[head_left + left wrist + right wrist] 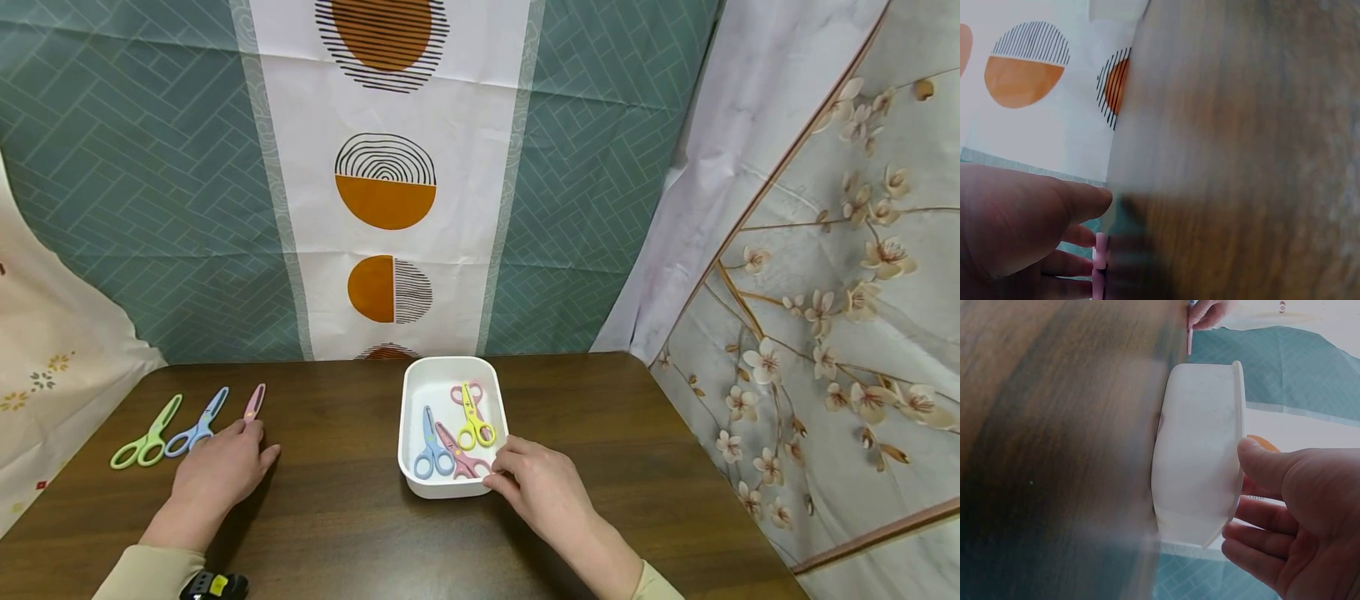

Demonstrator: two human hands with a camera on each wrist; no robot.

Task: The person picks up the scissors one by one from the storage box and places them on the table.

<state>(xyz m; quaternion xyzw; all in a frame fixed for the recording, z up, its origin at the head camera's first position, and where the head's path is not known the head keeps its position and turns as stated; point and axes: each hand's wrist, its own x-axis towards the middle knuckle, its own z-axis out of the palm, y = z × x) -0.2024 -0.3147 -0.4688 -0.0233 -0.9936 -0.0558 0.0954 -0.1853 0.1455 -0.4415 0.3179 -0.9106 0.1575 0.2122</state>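
Observation:
At the table's left, my left hand (221,467) lies over the handles of a pair of pink scissors (255,403), whose blade points to the back. The left wrist view shows those pink scissors (1101,251) against the fingertips, with the thumb held apart from them. My right hand (546,485) holds the near right corner of a white plastic bin (450,490), thumb at the rim (1240,419). Inside lie blue scissors (429,429), pink scissors (455,444), and yellow scissors (468,408) across another pink pair (456,393).
Left of my left hand, green scissors (162,420) and blue scissors (216,406) lie in a row with the pink pair. Patterned cloth (585,250) hangs behind the brown table (330,533), and flowered cloth (750,467) stands along its right side.

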